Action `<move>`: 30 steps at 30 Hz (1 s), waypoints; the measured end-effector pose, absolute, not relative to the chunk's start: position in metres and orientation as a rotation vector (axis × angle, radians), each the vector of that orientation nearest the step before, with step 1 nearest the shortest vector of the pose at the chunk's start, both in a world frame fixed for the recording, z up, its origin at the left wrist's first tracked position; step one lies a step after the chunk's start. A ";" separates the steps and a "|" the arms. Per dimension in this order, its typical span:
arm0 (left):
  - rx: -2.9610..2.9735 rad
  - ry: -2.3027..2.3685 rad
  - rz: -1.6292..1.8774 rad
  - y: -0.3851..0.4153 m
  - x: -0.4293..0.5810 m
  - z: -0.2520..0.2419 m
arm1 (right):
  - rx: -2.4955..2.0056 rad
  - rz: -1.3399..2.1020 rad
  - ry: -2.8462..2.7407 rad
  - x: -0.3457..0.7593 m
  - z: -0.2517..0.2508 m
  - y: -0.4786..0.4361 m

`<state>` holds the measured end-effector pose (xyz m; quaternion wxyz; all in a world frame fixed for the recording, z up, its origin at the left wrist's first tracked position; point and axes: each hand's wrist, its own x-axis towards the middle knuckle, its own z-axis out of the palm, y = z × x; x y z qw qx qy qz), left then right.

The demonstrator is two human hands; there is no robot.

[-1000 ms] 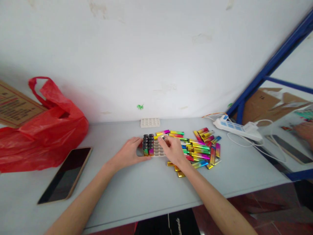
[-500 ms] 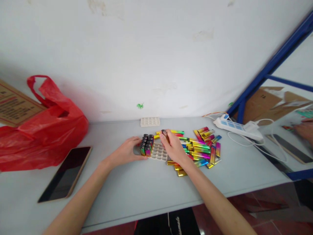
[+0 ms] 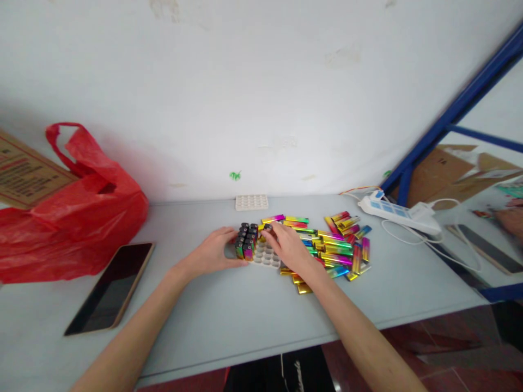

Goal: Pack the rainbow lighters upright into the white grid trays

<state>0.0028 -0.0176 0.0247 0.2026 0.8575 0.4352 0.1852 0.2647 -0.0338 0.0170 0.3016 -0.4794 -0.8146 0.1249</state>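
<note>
A white slotted tray [image 3: 265, 256] lies on the grey table [image 3: 253, 316], with several rainbow-coloured lighters [image 3: 246, 240] standing upright in its left rows. My left hand [image 3: 214, 251] rests against the tray's left side, fingers curled on it. My right hand [image 3: 288, 246] pinches one lighter [image 3: 267, 227] upright over the tray, just right of the standing ones. A heap of loose lighters [image 3: 337, 247] lies to the right, partly under my right wrist.
A second white tray [image 3: 251, 202] sits by the wall. A red plastic bag [image 3: 73, 218] and a dark phone [image 3: 110, 287] lie at the left. A white power strip [image 3: 394, 213] with cables is at the right, beside a blue frame [image 3: 449, 117].
My right hand lifted a lighter from near the heap and has brought it left and down over the tray beside the standing lighters. My left hand stays on the tray.
</note>
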 end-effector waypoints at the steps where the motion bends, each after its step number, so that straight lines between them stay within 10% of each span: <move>1: 2.394 1.219 0.522 -0.018 0.003 0.025 | -1.280 0.300 -2.194 0.264 0.016 -0.033; 30: 2.429 1.262 0.503 -0.020 0.004 0.024 | -1.313 0.486 -2.432 0.315 0.033 0.045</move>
